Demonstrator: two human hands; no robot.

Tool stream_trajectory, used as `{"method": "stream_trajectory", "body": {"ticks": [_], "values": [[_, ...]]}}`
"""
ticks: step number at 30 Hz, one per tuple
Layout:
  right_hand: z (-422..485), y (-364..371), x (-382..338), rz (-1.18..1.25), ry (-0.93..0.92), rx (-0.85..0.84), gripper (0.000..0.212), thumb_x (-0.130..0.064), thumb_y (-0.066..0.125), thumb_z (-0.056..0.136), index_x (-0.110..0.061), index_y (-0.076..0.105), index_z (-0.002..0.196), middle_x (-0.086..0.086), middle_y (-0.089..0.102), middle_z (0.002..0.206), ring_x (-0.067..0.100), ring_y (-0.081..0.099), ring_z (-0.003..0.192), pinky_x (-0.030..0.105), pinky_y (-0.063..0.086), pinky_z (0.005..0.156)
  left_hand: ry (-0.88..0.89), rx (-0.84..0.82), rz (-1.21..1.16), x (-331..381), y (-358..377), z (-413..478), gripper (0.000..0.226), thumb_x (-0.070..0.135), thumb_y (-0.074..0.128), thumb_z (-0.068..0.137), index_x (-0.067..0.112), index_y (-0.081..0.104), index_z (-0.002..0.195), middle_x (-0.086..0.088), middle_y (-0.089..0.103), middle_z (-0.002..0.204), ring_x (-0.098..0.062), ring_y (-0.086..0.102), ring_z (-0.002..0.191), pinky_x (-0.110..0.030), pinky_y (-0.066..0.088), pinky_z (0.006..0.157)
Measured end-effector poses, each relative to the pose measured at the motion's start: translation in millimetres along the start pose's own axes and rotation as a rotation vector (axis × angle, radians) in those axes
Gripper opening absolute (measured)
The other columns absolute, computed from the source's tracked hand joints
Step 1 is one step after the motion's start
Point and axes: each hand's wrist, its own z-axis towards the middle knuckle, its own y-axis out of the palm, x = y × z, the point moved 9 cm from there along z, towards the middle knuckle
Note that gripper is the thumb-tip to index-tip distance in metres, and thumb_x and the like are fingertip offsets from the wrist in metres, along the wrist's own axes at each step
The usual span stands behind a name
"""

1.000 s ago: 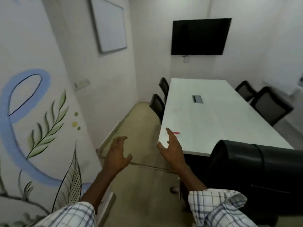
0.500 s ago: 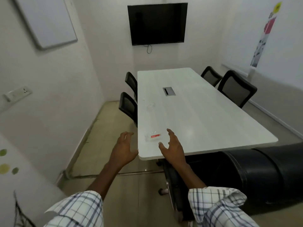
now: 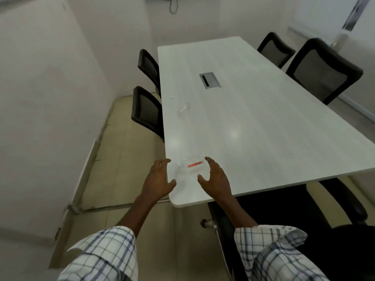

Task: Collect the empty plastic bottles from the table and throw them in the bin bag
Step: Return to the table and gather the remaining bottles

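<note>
- Here, a clear plastic bottle [image 3: 191, 164] with a red label lies on its side near the worktop's [image 3: 253, 126] near-left corner.
- The left hand [image 3: 158, 180] and right hand [image 3: 215, 178], both spread and empty, flank the bottle.
- Another clear bottle [image 3: 183, 108] lies farther along the worktop.

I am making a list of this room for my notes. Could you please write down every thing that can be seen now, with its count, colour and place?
table: 1, white, centre, running away from the viewer
bottle: 1, clear with a red label, lying near the table's near end, between the hands
second bottle: 1, clear, lying further along the table's left side
bottle cap: 1, white, small, beyond the second bottle (likely a cap)
cable box: 1, grey, set in the table's middle
chairs: 4 mesh, black, two on each side; another black one at the near end
cable: 1, black, hanging on the far wall
left hand: open, at the table's corner
right hand: open, over the table
sleeves: 2, checked white and blue
</note>
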Motion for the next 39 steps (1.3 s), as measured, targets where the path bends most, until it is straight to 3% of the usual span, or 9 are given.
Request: {"method": "stream_trajectory", "body": {"ticks": [6,9,13,16,19,28,31,39], "values": [[57.8,53.9,26.8,-0.098,0.020,-0.045,0.066,-0.029,0.070,0.084,-0.024,0.044,0.145,-0.005,0.053,0.145,0.021,0.051,0.126,0.032,0.047,0.096,0.009,-0.084,-0.037,-42.3,42.6,68.3,0.074,0.031,0.073,0.076,0.016,0.040,0.141,-0.006,0.039,0.146,-0.024,0.048,0.127,-0.033,0.046,0.096],[89.8,78.2,26.5,-0.189,-0.035,-0.053,0.067,-0.022,0.071,0.079,-0.022,0.048,0.142,-0.001,0.055,0.142,0.026,0.051,0.123,0.040,0.052,0.095,0.026,-0.116,-0.055,-64.8,58.6,99.9,0.074,0.031,0.073,0.076,0.015,0.041,0.141,-0.006,0.040,0.145,-0.024,0.049,0.126,-0.030,0.044,0.095],[132.3,123.9,35.2,-0.442,-0.078,-0.103,0.072,-0.018,0.073,0.074,-0.025,0.049,0.141,0.005,0.047,0.151,0.032,0.040,0.137,0.047,0.038,0.106,0.058,-0.195,-0.061,-99.0,81.3,143.0,0.074,0.028,0.073,0.076,0.013,0.041,0.141,-0.008,0.041,0.144,-0.025,0.048,0.126,-0.033,0.045,0.097],[156.9,144.9,43.8,-0.524,-0.045,-0.117,0.062,-0.017,0.074,0.073,-0.025,0.058,0.132,0.004,0.058,0.139,0.031,0.046,0.132,0.047,0.033,0.105,0.077,-0.242,-0.064,-118.6,88.5,173.8,0.073,0.025,0.073,0.077,0.013,0.041,0.141,-0.008,0.041,0.142,-0.025,0.046,0.127,-0.032,0.042,0.098],[185.1,152.3,43.0,-0.491,0.037,-0.108,0.053,-0.030,0.077,0.078,-0.026,0.060,0.128,0.000,0.065,0.126,0.026,0.052,0.123,0.043,0.030,0.105,0.087,-0.267,-0.075,-132.1,81.8,205.8,0.073,0.020,0.074,0.076,0.010,0.041,0.141,-0.011,0.042,0.142,-0.026,0.045,0.128,-0.033,0.042,0.101],[290.5,121.6,-0.3,-0.382,0.135,0.139,0.051,-0.045,0.075,0.079,-0.026,0.060,0.123,0.000,0.067,0.110,0.025,0.059,0.103,0.039,0.040,0.087,0.142,-0.233,-0.071,-145.0,25.2,329.3,0.072,0.018,0.074,0.075,0.012,0.043,0.140,-0.010,0.040,0.144,-0.027,0.047,0.126,-0.032,0.043,0.098],[327.4,110.4,-2.6,-0.357,0.168,0.212,0.050,-0.048,0.074,0.079,-0.026,0.061,0.121,0.000,0.068,0.107,0.024,0.060,0.100,0.038,0.039,0.085,0.194,-0.225,-0.044,-140.5,13.0,375.8,0.071,0.023,0.073,0.077,0.014,0.042,0.140,-0.009,0.039,0.145,-0.027,0.044,0.129,-0.038,0.045,0.099],[427.6,89.2,14.7,-0.347,0.366,0.379,0.049,-0.053,0.067,0.083,-0.017,0.058,0.115,0.004,0.067,0.098,0.027,0.063,0.093,0.040,0.044,0.081,0.280,-0.286,0.011,-133.1,10.2,493.5,0.072,0.032,0.070,0.078,0.016,0.040,0.142,-0.006,0.038,0.146,-0.023,0.046,0.126,-0.036,0.048,0.097]]}}
